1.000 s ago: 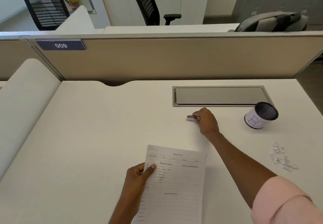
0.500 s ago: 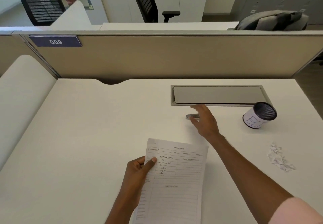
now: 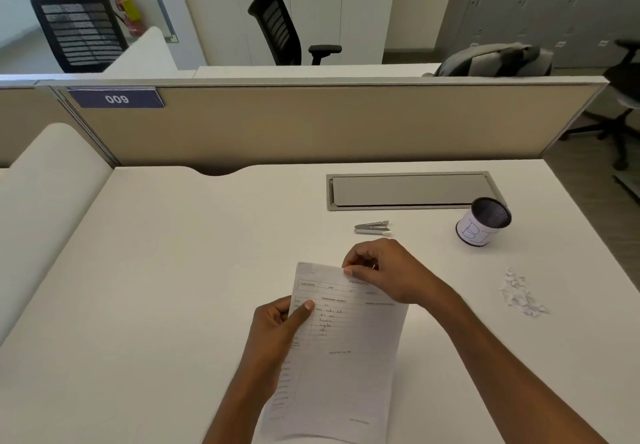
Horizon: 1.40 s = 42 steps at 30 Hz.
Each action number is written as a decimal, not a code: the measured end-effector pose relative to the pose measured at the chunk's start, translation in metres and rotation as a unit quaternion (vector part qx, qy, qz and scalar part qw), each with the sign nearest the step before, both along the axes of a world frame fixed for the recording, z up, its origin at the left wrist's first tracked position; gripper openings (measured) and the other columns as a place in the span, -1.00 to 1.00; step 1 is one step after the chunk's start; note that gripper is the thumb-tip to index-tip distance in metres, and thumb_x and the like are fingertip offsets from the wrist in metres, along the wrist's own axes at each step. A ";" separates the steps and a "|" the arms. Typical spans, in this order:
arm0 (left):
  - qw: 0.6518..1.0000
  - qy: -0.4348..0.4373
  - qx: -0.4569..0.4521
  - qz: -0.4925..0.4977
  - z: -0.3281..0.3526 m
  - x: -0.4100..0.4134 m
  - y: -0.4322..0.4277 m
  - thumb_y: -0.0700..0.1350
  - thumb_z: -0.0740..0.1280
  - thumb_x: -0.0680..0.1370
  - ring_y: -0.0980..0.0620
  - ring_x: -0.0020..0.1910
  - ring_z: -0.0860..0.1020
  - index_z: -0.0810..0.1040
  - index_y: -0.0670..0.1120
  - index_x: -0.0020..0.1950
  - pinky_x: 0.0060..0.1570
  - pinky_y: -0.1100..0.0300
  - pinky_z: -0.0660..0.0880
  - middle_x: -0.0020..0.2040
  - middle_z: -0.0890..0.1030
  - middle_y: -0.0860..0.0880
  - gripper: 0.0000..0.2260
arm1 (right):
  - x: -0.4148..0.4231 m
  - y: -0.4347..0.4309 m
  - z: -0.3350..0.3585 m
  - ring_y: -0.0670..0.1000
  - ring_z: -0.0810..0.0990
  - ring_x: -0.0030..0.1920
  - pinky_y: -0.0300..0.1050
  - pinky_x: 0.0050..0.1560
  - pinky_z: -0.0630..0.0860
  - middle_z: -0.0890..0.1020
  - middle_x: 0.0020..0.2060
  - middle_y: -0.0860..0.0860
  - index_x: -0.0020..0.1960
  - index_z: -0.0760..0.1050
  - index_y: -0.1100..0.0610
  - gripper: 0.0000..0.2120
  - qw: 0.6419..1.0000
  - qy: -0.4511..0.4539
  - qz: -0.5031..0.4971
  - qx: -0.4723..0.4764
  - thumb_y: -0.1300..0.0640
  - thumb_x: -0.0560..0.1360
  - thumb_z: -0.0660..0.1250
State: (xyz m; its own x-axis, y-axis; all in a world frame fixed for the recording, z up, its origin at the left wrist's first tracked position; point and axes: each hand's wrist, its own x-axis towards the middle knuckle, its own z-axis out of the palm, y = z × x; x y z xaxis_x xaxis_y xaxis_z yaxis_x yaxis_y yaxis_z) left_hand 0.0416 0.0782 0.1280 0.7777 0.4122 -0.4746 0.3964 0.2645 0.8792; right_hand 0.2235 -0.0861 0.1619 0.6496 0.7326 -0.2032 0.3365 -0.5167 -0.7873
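Observation:
A printed form sheet (image 3: 349, 350) hangs above the white desk (image 3: 173, 287) in front of me. My left hand (image 3: 277, 326) grips its left edge, thumb on the printed face. My right hand (image 3: 381, 272) pinches the sheet's top edge near the right corner. A small metal stapler (image 3: 372, 227) lies on the desk just beyond my right hand, apart from it.
A black mesh cup (image 3: 483, 222) with a white paper label stands at the right. A pile of torn paper bits (image 3: 519, 296) lies nearer at the right. A grey cable flap (image 3: 408, 190) is set into the desk before the beige partition (image 3: 311, 125).
My right hand has let go of the stapler, left it on the desk, and drawn back to the sheet's top edge. The left hand still holds the sheet.

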 end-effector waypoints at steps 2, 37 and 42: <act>1.000 -0.014 0.002 -0.009 0.006 -0.004 -0.001 -0.10 0.42 0.66 -0.30 -0.02 0.78 0.78 -0.15 0.11 0.05 -0.16 0.72 0.01 0.80 -0.20 -0.83 | -0.007 -0.004 0.006 -0.13 0.65 -0.14 -0.19 -0.07 0.56 0.73 -0.16 -0.11 -0.07 0.67 -0.04 -0.92 1.000 -0.014 -0.008 0.006 0.08 0.59 0.43; 0.970 -0.193 0.146 -0.002 0.111 -0.012 -0.024 -0.14 0.36 0.70 0.13 -0.22 0.68 0.77 -0.03 -0.02 -0.25 0.32 0.57 -0.11 0.78 -0.01 -0.80 | -0.078 -0.104 0.087 -0.07 0.64 -0.12 -0.17 -0.11 0.53 0.72 -0.16 -0.14 -0.09 0.66 -0.05 -0.94 0.989 -0.095 -0.088 0.065 0.09 0.54 0.48; 0.976 -0.205 0.074 -0.012 0.110 -0.013 -0.019 -0.06 0.43 0.63 0.06 -0.13 0.65 0.75 -0.08 0.00 -0.07 0.14 0.52 -0.08 0.76 -0.04 -0.86 | -0.101 -0.112 0.096 0.00 0.67 -0.14 -0.28 -0.18 0.51 0.74 -0.18 -0.06 -0.10 0.68 -0.01 -0.89 0.980 -0.021 -0.147 0.134 0.19 0.54 0.49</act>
State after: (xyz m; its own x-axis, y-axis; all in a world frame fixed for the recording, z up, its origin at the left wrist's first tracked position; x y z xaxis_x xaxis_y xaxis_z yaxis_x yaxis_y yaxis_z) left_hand 0.0289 0.0588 0.2376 0.9000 0.4319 -0.0581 0.0075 0.1180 0.9930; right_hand 0.1224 -0.1982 0.2576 0.8438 0.5367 0.0027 0.2399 -0.3726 -0.8964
